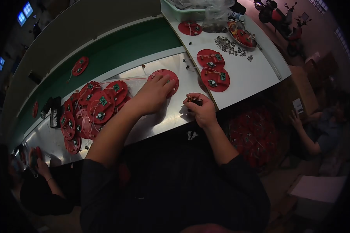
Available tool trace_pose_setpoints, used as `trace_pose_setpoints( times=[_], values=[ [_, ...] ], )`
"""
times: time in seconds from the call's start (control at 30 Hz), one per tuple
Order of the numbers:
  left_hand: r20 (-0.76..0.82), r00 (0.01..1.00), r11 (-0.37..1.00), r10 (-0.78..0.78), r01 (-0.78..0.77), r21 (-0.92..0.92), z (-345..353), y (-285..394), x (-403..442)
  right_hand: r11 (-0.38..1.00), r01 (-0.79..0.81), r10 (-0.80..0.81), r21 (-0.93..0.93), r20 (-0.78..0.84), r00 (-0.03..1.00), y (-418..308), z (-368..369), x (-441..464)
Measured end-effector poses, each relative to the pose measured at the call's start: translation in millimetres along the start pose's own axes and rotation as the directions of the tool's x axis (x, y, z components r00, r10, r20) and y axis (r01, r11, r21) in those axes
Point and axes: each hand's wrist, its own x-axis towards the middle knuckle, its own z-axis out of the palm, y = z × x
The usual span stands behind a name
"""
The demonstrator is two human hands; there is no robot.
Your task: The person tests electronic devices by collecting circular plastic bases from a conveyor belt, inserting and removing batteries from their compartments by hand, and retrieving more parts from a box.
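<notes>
My left hand (pixel 153 95) lies palm down over a round red plate (pixel 172 74) on the metal tabletop, its fingers slightly apart and touching the plate. That hand covers most of the plate's middle, and its thumb is hidden. My right hand (pixel 203 110) is closed around a small dark object (pixel 197 101) with a brass-coloured end, above the bench's front edge; its kind is not clear. To the left sits a pile of red plates (pixel 101 105) with green circuit boards, round black-and-silver parts and thin wires. Two similar red plates (pixel 217 79) overlap on the white table, right of my hands.
Small metal parts (pixel 229 46) lie scattered beside a bowl (pixel 243 35) on the white table (pixel 252 73). A green tub (pixel 182 14) holds plastic bags. Many red plates (pixel 252 134) fill a container below. Other people's hands (pixel 42 167) are at left and right (pixel 296 122).
</notes>
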Motion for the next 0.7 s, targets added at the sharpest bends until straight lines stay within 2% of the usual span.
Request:
trace_pose_setpoints(
  times=[0.03,0.07,0.13,0.23,0.27,0.37,0.43,0.5,0.57,0.6,0.63,0.67,0.7],
  values=[
    [0.012,0.999,0.991,0.052,-0.053,0.124,6.4,-7.0,11.0,1.000,0.004,-0.004,0.017,0.001,1.000,-1.8,-0.1,0.0],
    [0.013,0.998,0.991,0.056,-0.057,0.123,9.7,-13.5,22.0,0.999,-0.007,0.007,0.048,0.000,1.000,-2.1,-0.9,0.8],
    [0.283,0.958,0.992,0.042,-0.075,0.106,15.4,-22.5,39.8,0.997,0.000,0.000,0.075,0.003,1.000,1.1,-5.1,2.3],
    [0.360,0.933,0.991,0.027,-0.072,0.114,19.1,-28.4,49.2,0.990,0.003,-0.013,0.140,0.067,0.998,9.7,-20.6,8.0],
    [0.362,0.932,0.990,0.023,-0.072,0.123,19.2,-30.7,50.5,0.984,0.000,-0.022,0.180,0.119,0.993,12.1,-23.2,8.9],
    [0.339,0.940,0.988,0.046,-0.093,0.121,7.2,-35.9,56.0,0.993,0.053,-0.065,0.110,0.104,0.993,9.9,-21.0,3.0],
    [0.240,0.971,0.999,0.006,0.007,-0.053,-19.0,-29.2,55.9,0.990,0.050,-0.067,0.135,0.120,0.990,9.6,-25.4,2.8],
    [0.184,0.982,0.995,-0.045,0.061,-0.083,-46.9,-19.0,52.6,0.995,0.011,-0.022,0.104,0.102,0.995,9.3,-29.0,3.3],
    [0.212,0.946,0.871,-0.247,0.312,-0.379,-62.3,-20.2,47.2,0.998,0.000,-0.005,0.065,0.075,0.997,8.3,-27.8,4.7],
    [0.122,0.975,0.900,-0.188,0.221,-0.377,-56.6,-37.6,43.9,1.000,-0.014,0.013,0.022,0.034,0.999,7.9,-25.6,5.8],
    [0.114,0.974,0.902,-0.195,0.224,-0.369,-53.8,-45.3,40.4,1.000,0.013,-0.013,0.004,-0.015,1.000,7.9,-20.6,6.6],
    [0.099,0.970,0.682,-0.220,0.226,-0.695,-52.5,-51.0,36.5,1.000,0.017,-0.017,0.004,-0.003,1.000,6.3,-18.7,7.4],
    [0.093,0.965,0.359,-0.247,0.180,-0.916,-50.3,-56.4,33.2,1.000,0.010,-0.010,0.000,-0.013,1.000,4.2,-18.7,7.7]
  ],
)
